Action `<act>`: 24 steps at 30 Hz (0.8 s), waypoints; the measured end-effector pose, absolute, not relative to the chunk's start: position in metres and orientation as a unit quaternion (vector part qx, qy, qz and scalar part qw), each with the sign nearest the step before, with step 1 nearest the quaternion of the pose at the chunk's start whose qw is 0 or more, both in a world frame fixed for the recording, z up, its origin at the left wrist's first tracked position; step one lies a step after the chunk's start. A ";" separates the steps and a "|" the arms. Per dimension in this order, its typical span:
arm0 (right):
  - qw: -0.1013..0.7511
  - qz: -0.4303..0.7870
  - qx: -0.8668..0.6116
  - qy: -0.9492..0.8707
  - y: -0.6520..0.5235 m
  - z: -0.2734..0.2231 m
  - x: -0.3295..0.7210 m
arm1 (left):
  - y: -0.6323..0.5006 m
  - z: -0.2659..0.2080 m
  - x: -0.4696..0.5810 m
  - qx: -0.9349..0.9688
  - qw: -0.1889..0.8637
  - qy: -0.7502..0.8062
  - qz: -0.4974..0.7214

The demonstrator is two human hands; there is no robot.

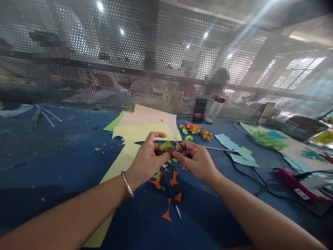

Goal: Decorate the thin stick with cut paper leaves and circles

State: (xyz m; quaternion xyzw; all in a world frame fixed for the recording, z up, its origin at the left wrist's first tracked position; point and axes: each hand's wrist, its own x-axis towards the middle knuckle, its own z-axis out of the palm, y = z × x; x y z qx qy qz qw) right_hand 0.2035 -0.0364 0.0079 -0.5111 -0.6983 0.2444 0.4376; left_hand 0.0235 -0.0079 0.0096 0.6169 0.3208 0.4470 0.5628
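Between the fingers of my left hand (148,156) is a small piece of green paper (167,146), pinched and curved. My right hand (199,159) is closed round a small pair of scissors (180,146), whose thin metal tips point up and left beside the green paper. The fingertips of both hands nearly meet there, and they partly hide the paper and the handles. Under the hands, a blue paintbrush (170,189) lies on the table among orange paper scraps (173,178) and small green bits.
Yellow paper sheets (140,131) and a pink sheet (156,116) lie behind my hands. Orange and green paper pieces (197,130) are heaped to their right. Farther right are blue paper pieces (234,149), cables and a purple power strip (299,185). A perforated metal screen (117,76) borders the back.
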 end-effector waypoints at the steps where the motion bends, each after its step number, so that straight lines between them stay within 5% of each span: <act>1: 0.444 0.245 -0.512 -0.693 -0.037 0.008 0.204 | -0.007 0.010 0.025 0.587 0.597 0.313 0.447; 6: 0.459 0.244 -0.516 -0.681 -0.037 0.007 0.206 | -0.006 0.010 0.029 0.532 0.677 0.278 0.427; 13: 0.427 0.263 -0.511 -0.698 -0.034 0.005 0.210 | -0.002 0.012 0.024 0.562 0.598 0.331 0.466; 24: 0.414 0.400 -0.472 -0.668 -0.032 0.000 0.212 | 0.001 0.012 0.024 0.545 0.619 0.281 0.490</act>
